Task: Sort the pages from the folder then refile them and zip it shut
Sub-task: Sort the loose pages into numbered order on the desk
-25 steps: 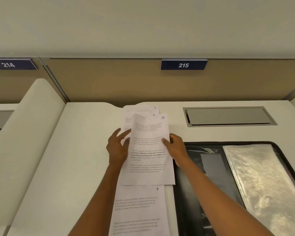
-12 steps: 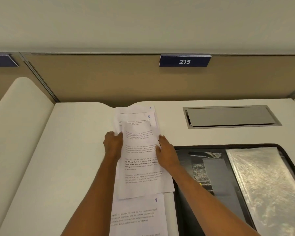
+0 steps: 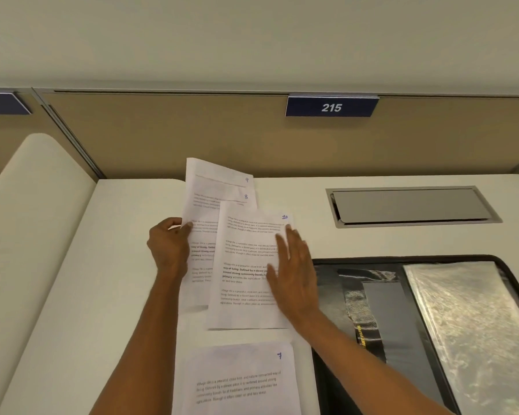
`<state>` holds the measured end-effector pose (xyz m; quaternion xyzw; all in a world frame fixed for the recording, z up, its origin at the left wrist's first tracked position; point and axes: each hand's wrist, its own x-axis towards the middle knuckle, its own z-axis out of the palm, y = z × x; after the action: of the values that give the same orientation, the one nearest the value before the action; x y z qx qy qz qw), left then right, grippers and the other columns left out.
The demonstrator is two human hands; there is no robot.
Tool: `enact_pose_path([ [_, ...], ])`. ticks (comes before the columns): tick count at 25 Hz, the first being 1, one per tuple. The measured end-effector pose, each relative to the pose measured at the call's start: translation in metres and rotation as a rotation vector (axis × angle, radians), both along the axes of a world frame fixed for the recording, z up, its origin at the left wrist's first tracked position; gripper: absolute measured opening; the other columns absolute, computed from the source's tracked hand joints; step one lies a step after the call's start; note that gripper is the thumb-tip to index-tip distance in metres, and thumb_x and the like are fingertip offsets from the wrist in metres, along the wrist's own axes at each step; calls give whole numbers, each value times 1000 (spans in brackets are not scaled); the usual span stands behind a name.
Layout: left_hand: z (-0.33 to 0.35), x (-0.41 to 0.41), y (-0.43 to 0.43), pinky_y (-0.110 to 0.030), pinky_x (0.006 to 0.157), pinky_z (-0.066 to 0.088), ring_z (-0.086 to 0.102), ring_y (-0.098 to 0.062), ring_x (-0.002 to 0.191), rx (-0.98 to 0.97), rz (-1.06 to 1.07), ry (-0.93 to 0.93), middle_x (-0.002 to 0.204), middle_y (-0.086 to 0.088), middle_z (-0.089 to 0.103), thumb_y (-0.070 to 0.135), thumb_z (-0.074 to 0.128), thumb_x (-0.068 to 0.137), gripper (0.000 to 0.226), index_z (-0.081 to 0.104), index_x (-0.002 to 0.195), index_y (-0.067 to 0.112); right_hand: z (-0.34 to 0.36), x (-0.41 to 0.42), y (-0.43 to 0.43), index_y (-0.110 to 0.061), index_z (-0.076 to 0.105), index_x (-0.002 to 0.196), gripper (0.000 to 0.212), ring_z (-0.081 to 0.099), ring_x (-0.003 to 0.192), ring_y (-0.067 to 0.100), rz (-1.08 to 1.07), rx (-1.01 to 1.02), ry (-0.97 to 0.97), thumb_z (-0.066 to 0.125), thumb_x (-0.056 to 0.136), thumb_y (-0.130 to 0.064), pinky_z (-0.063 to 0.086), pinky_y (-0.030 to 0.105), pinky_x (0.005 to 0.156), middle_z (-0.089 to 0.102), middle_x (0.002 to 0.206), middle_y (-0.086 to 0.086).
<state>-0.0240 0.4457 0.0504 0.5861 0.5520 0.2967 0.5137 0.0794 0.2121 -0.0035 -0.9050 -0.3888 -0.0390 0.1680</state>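
My left hand (image 3: 170, 245) grips the left edge of two printed pages (image 3: 206, 211), numbered 8 and 9, and lifts their far end off the desk. My right hand (image 3: 294, 274) lies flat with straight fingers on the page numbered 10 (image 3: 246, 265), which sits on the desk overlapping the lifted pair. Nearer to me lies another printed page numbered 7 (image 3: 240, 381). The black zip folder (image 3: 396, 324) lies open at the right, with a shiny plastic sleeve (image 3: 468, 324) inside it.
A white desk (image 3: 87, 280) carries everything. A grey cable flap (image 3: 411, 205) is set into the desk at the back right. A beige partition with a blue "215" sign (image 3: 331, 106) closes the far side. A white curved divider (image 3: 27, 220) rises at the left.
The page numbered 10 has come off the stack and slid right under my right hand, which now lies flat. My left hand has raised pages 8 and 9 by their left edge.
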Motion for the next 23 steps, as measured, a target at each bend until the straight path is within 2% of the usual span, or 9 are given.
enact_pose_path([
  [4,15,-23,22,-31,79,60,73,-19,79,184,104,-39,91,-5,76,21,80,90,10,74,97,18,-36,-35,-6,-25,8,164,64,3,159,26,96,-186,151,24,107,-50,2,47,128,-2,171,8],
  [8,36,-55,62,-27,78,58,72,-17,79,315,242,-97,93,-7,77,28,79,86,19,76,101,17,-41,-1,22,-26,2,164,70,-6,159,25,114,-278,166,3,100,-54,-3,49,128,-9,170,5],
  [12,52,-92,91,-23,74,57,69,-7,75,320,364,-218,92,2,75,45,77,81,30,72,102,24,-29,30,47,-24,4,165,66,-9,158,28,143,-314,110,15,105,-50,-6,49,128,-10,170,7],
  [14,-6,-135,135,-26,68,49,55,6,77,201,434,-313,94,14,71,63,75,81,36,67,98,32,-31,27,49,-26,6,165,65,-7,159,27,210,-315,96,22,107,-50,-4,49,128,-7,171,7],
  [16,-67,-182,177,-37,69,46,46,10,89,140,389,-393,111,9,76,75,80,72,56,73,104,30,-36,27,50,-29,7,165,65,-4,159,26,250,-310,99,18,105,-53,-1,49,129,-3,172,7],
  [17,-61,-195,173,-40,68,51,48,8,79,106,398,-381,109,5,78,76,81,70,58,73,108,32,-37,29,52,-30,7,165,66,-5,159,26,252,-308,102,14,104,-55,-1,48,129,-3,172,6],
  [18,-41,-200,153,-39,62,58,52,3,64,44,370,-361,95,7,77,71,80,75,51,72,108,34,-37,33,55,-30,6,164,68,-5,159,25,249,-302,106,10,102,-56,-3,47,129,-3,172,6],
  [20,33,-170,91,-21,46,53,55,-4,49,-45,300,-279,76,9,70,50,79,85,26,69,101,33,-35,42,63,-30,5,164,72,-6,159,25,244,-288,120,3,98,-58,-6,44,128,-4,172,5],
  [23,39,-144,54,-32,52,60,65,-14,54,-154,174,-312,76,0,74,24,84,85,15,73,94,25,-34,52,72,-31,5,164,76,-7,159,25,252,-284,123,-1,95,-59,-6,44,128,-6,172,5],
])
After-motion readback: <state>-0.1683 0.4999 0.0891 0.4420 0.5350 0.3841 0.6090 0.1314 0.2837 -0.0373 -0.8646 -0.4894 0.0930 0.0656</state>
